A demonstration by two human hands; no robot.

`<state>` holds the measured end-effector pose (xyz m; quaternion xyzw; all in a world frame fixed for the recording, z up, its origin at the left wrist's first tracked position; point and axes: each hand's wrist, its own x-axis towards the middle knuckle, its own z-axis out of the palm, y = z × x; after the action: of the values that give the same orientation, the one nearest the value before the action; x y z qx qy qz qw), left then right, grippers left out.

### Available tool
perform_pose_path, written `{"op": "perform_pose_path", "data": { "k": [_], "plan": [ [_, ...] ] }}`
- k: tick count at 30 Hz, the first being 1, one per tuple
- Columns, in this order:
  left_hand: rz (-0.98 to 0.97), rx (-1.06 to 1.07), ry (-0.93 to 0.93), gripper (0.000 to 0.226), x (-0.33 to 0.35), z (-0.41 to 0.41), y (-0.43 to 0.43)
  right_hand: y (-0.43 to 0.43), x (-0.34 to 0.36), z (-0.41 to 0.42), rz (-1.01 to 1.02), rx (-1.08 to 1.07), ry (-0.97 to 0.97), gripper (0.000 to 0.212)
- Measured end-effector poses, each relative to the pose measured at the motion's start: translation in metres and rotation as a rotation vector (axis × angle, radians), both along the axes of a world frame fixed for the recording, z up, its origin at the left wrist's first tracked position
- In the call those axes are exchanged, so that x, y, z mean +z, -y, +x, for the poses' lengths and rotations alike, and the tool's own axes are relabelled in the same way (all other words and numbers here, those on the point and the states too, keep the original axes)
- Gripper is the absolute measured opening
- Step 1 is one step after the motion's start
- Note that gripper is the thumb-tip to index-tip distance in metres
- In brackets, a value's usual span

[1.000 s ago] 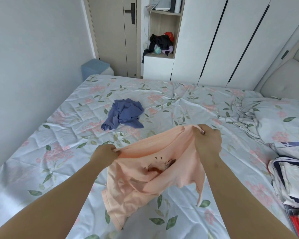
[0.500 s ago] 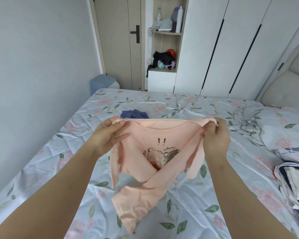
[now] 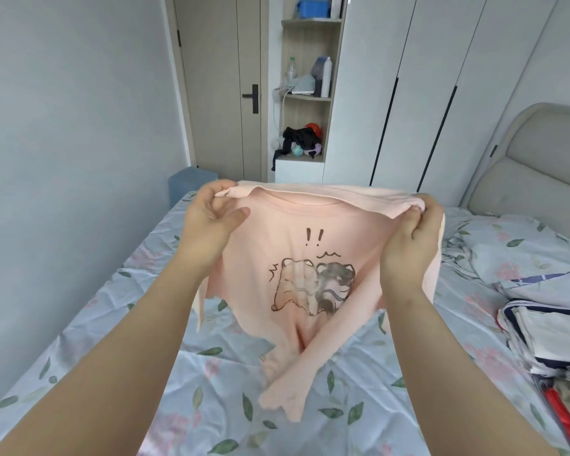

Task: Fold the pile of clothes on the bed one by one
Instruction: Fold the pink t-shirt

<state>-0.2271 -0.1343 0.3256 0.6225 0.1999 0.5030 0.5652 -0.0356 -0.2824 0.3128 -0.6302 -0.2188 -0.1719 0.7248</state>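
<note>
Above a floral-sheeted bed (image 3: 89,327), a person is holding a peach T-shirt (image 3: 270,255) up by its shoulders, both arms reaching forward at chest height. The left hand (image 3: 208,222) is pinching the shirt's left shoulder seam between its fingertips and thumb, palm turned inward, while the right hand (image 3: 412,238) is clenching the bunched fabric of the opposite shoulder. The hands are standing well apart, drawing the neckline taut between them. The shirt is hanging in the air with its cartoon print (image 3: 313,284) facing the camera, one long sleeve crossing diagonally over the front, the lower end trailing down to the sheet. Folded clothes are lying in a stack (image 3: 540,337) at the right edge of the bed, beside a rumpled duvet (image 3: 514,248) and a padded headboard (image 3: 540,166). Behind the raised shirt, a door (image 3: 218,83), open shelves (image 3: 306,93) carrying bottles and a dark heap of items, and white wardrobe doors (image 3: 441,87) are lining the far wall, with a blue bin (image 3: 185,185) standing by the bed's far corner
</note>
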Motion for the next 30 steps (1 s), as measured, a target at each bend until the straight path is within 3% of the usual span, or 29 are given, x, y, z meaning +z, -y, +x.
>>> {"op": "perform_pose_path", "data": {
  "k": [5, 12, 16, 19, 25, 30],
  "plan": [
    [0.103, -0.010, 0.054, 0.049, 0.024, -0.008, 0.018, 0.020, 0.024, -0.014, 0.078, -0.026, 0.119, 0.033],
    [0.165, 0.010, 0.081, 0.053, 0.049, 0.007, 0.021, 0.024, 0.046, -0.005, 0.089, -0.038, 0.136, 0.033],
    [0.174, 0.018, -0.042, 0.052, 0.034, 0.030, 0.008, 0.016, 0.034, 0.013, 0.036, -0.073, 0.120, 0.034],
    [0.135, 0.040, -0.182, 0.049, 0.000, 0.058, -0.006, 0.004, 0.002, 0.032, -0.082, -0.088, 0.053, 0.033],
    [0.121, 0.084, -0.534, 0.045, -0.087, 0.115, -0.048, -0.027, -0.094, 0.098, -0.513, -0.095, -0.042, 0.033],
    [0.001, 0.044, -0.711, 0.055, -0.160, 0.166, -0.086, -0.060, -0.162, 0.159, -0.734, -0.052, -0.124, 0.031]
  ]
}}
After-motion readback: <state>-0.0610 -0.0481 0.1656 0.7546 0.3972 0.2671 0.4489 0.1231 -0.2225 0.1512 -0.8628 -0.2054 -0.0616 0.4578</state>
